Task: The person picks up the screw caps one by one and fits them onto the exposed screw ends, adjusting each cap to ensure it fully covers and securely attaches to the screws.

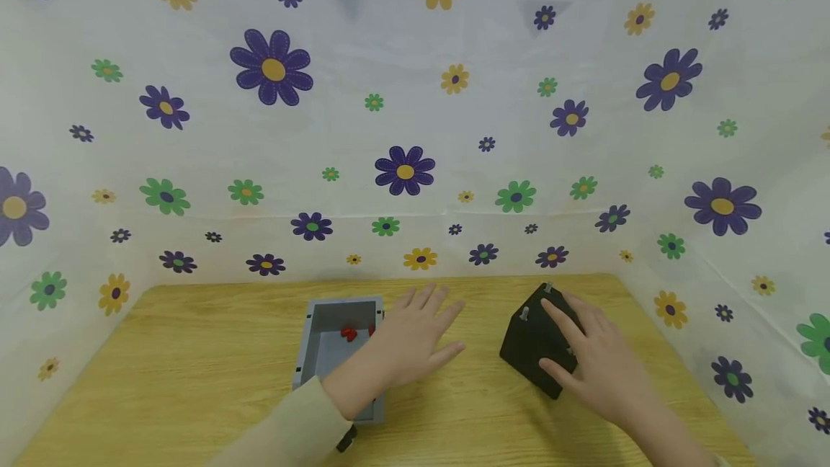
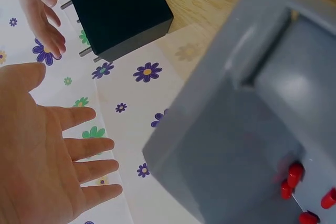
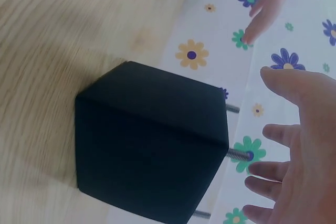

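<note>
A black block (image 1: 527, 352) with several threaded metal studs (image 3: 240, 155) jutting from one face stands on the wooden table, right of the middle. Over that studded face hovers my right hand (image 1: 606, 373), fingers spread and loosely bent; the right wrist view shows a gap between it and the block. My left hand (image 1: 411, 341) stretches flat above the right side of a grey plastic bin (image 1: 344, 301), holding nothing. Small red pieces (image 2: 295, 174) lie on the bin's floor, some covered by the left hand and forearm in the head view.
The wooden table (image 1: 214, 352) ends at a white flowered cloth (image 1: 363, 186) that hangs behind and along both sides. A small dark part (image 1: 346, 439) shows at the bin's near end, under the left sleeve (image 1: 295, 427).
</note>
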